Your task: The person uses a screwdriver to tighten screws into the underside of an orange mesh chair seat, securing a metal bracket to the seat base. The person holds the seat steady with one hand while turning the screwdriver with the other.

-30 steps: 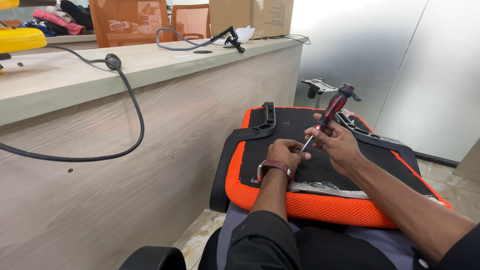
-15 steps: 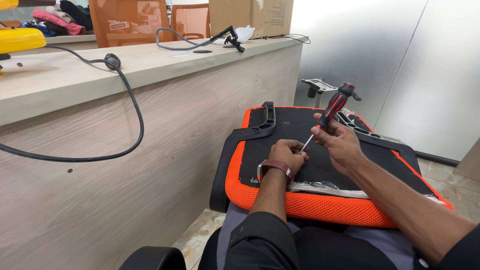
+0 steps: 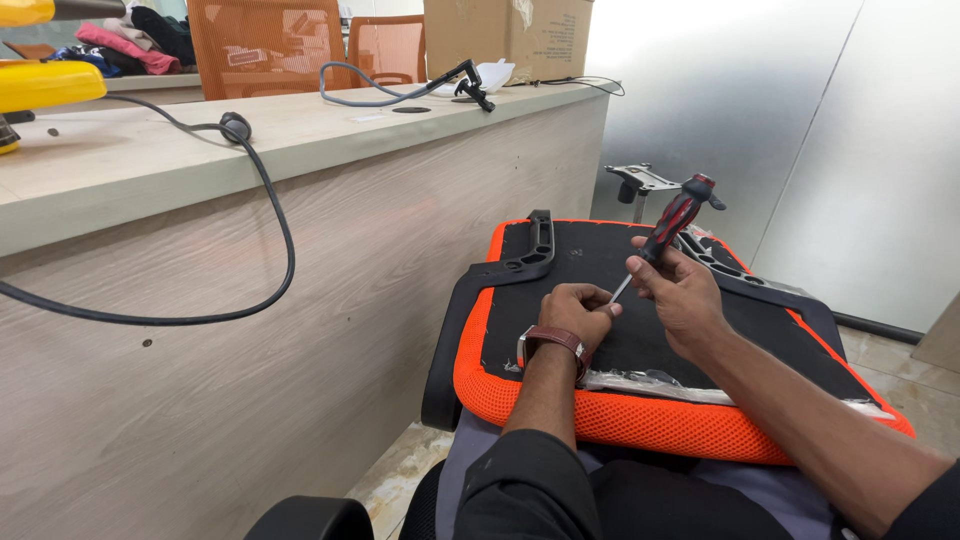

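An upturned chair seat [image 3: 520, 395] with an orange mesh rim and a black underside lies across my lap. My right hand [image 3: 682, 297] grips a red-and-black screwdriver [image 3: 674, 220], handle tilted up and to the right, its thin shaft angled down to the left. My left hand [image 3: 577, 311] rests on the black underside with fingers curled around the screwdriver's tip, a brown-strapped watch on its wrist. What the fingers pinch at the tip is hidden. A black armrest bracket [image 3: 533, 252] lies along the seat's left side.
A long wooden counter [image 3: 300, 130] stands close on the left with a black cable [image 3: 265, 200] hanging over its edge. A cardboard box [image 3: 505, 35] and orange chairs [image 3: 265, 45] are behind it. A metal chair mechanism [image 3: 640, 182] stands beyond the seat, before a grey wall.
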